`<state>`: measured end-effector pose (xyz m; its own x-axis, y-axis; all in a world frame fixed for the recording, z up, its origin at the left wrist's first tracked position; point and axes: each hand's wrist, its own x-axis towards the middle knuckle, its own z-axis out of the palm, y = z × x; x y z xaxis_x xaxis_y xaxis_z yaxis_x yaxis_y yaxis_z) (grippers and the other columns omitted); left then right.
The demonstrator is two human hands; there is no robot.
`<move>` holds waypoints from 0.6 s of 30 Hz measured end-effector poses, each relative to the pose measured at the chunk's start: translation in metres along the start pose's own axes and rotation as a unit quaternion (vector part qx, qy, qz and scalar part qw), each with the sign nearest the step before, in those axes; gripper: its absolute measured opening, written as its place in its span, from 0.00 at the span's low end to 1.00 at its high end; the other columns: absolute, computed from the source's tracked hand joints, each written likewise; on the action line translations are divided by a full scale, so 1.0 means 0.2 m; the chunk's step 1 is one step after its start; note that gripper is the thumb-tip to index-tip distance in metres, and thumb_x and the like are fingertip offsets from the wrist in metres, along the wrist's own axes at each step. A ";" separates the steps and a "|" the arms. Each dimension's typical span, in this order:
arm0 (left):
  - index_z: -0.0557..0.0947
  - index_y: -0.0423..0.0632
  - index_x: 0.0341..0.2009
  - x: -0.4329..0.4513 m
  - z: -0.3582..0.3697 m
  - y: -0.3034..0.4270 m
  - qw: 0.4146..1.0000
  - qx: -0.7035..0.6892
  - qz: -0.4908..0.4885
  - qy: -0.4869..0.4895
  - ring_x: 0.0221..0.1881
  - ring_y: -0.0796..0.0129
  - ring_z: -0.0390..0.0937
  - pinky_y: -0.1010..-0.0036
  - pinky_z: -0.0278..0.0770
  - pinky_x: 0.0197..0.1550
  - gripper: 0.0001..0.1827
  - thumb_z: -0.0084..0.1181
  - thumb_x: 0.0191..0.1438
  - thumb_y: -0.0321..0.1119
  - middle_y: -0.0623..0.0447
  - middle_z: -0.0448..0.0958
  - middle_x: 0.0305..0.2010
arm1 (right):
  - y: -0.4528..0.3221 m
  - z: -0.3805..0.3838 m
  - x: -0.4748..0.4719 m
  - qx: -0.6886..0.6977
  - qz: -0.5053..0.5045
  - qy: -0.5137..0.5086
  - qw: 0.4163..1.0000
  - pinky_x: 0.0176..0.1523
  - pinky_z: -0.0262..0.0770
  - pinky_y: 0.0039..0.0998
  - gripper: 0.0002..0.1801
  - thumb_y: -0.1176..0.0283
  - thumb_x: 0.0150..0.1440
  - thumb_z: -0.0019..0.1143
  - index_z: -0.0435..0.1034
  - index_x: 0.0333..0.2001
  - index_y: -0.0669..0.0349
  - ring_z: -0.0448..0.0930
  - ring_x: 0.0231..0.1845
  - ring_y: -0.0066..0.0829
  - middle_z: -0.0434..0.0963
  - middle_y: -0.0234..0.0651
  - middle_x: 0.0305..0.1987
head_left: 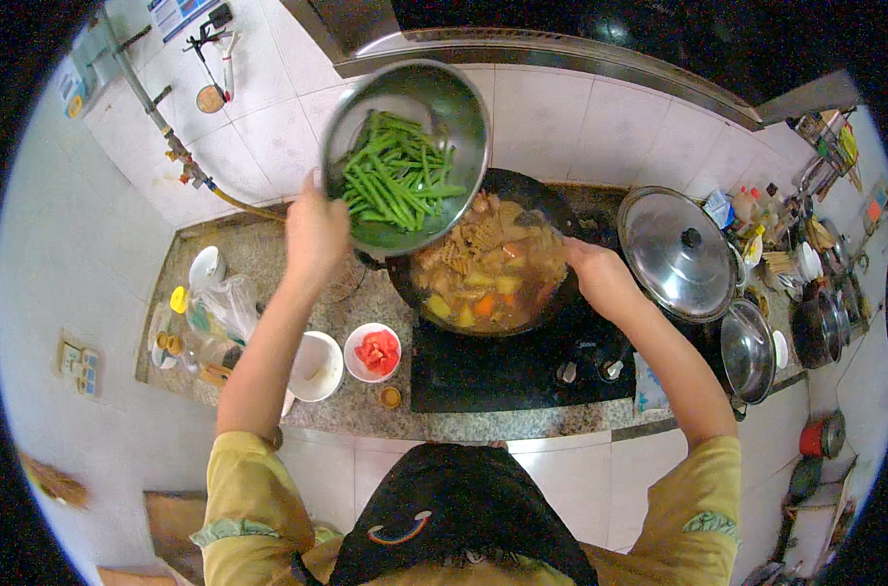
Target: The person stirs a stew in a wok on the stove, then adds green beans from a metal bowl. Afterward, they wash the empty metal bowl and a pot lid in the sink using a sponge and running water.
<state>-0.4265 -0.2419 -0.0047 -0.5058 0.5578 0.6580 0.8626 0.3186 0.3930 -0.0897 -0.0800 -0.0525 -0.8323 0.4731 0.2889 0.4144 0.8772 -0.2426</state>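
My left hand grips the left rim of a stainless steel bowl. Cut green beans lie in the bowl, which is held tilted above the left back of a black wok. In the wok is a stew of meat, potato chunks and carrot pieces in brown liquid. At the wok's right side, my right hand is closed around the handle of a cooking utensil. Its working end reaches into the stew and is hard to make out.
The wok sits on a black gas stove. To the left stand a bowl of cut tomato, a white bowl and bottles. A lidded pot and a metal pan are at right. The range hood hangs above.
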 end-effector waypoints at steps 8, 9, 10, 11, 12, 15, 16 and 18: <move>0.49 0.45 0.65 -0.02 0.28 0.18 0.981 0.102 0.158 -0.051 0.30 0.45 0.78 0.60 0.78 0.31 0.44 0.50 0.43 0.22 0.31 0.63 0.58 | -0.08 -0.15 -0.16 -0.032 0.020 0.044 0.998 0.56 0.70 0.38 0.23 0.86 0.44 0.44 0.69 0.47 0.64 0.73 0.53 0.44 0.72 0.49 0.52; 0.49 0.45 0.65 -0.03 0.28 0.19 0.982 0.094 0.159 -0.047 0.31 0.46 0.78 0.60 0.78 0.31 0.44 0.51 0.42 0.22 0.31 0.64 0.58 | -0.07 -0.16 -0.18 -0.038 0.035 0.030 0.998 0.57 0.69 0.37 0.23 0.85 0.44 0.45 0.69 0.48 0.64 0.73 0.54 0.43 0.72 0.48 0.53; 0.49 0.45 0.65 -0.03 0.26 0.21 0.983 0.101 0.135 -0.067 0.32 0.44 0.77 0.60 0.78 0.31 0.45 0.52 0.42 0.22 0.33 0.63 0.59 | -0.06 -0.16 -0.19 -0.039 0.038 0.034 0.998 0.57 0.69 0.37 0.24 0.85 0.44 0.45 0.69 0.48 0.64 0.73 0.54 0.43 0.72 0.48 0.53; 0.49 0.45 0.65 -0.02 0.24 0.22 0.986 0.084 0.137 -0.050 0.33 0.44 0.77 0.60 0.77 0.32 0.45 0.52 0.41 0.22 0.33 0.63 0.59 | -0.04 -0.16 -0.20 -0.038 0.040 0.038 0.998 0.57 0.69 0.37 0.24 0.85 0.44 0.45 0.69 0.48 0.64 0.73 0.54 0.43 0.72 0.48 0.53; 0.49 0.45 0.65 -0.01 0.23 0.22 0.988 0.065 0.136 -0.032 0.34 0.43 0.77 0.59 0.77 0.33 0.45 0.53 0.41 0.21 0.34 0.63 0.59 | -0.02 -0.16 -0.21 -0.041 0.041 0.042 0.997 0.57 0.69 0.37 0.24 0.85 0.44 0.45 0.69 0.48 0.64 0.73 0.54 0.43 0.72 0.48 0.53; 0.50 0.46 0.65 0.00 0.15 0.25 0.994 -0.012 0.112 0.008 0.38 0.40 0.75 0.56 0.75 0.37 0.47 0.54 0.40 0.20 0.36 0.67 0.55 | 0.01 -0.17 -0.23 -0.053 0.038 0.077 0.995 0.56 0.70 0.37 0.23 0.85 0.45 0.44 0.70 0.48 0.64 0.74 0.53 0.44 0.73 0.49 0.52; 0.50 0.46 0.65 -0.01 0.12 0.27 0.996 -0.033 0.080 -0.001 0.38 0.40 0.75 0.56 0.74 0.38 0.47 0.55 0.40 0.19 0.35 0.68 0.54 | 0.02 -0.18 -0.22 -0.047 0.029 0.091 0.994 0.54 0.72 0.37 0.23 0.86 0.45 0.43 0.70 0.47 0.63 0.75 0.51 0.45 0.73 0.49 0.51; 0.50 0.48 0.66 -0.02 0.09 0.26 0.988 -0.081 0.117 0.054 0.39 0.39 0.74 0.57 0.73 0.39 0.46 0.54 0.41 0.20 0.35 0.72 0.47 | 0.02 -0.18 -0.19 -0.038 0.023 0.101 0.994 0.52 0.73 0.38 0.22 0.87 0.46 0.43 0.70 0.46 0.63 0.75 0.49 0.46 0.74 0.49 0.50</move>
<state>-0.3791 -0.2132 0.0012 -0.2983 0.5142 0.8041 0.9477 0.0590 0.3138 -0.0433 -0.0907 -0.0312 -0.7240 0.5127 0.4615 0.4829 0.8544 -0.1916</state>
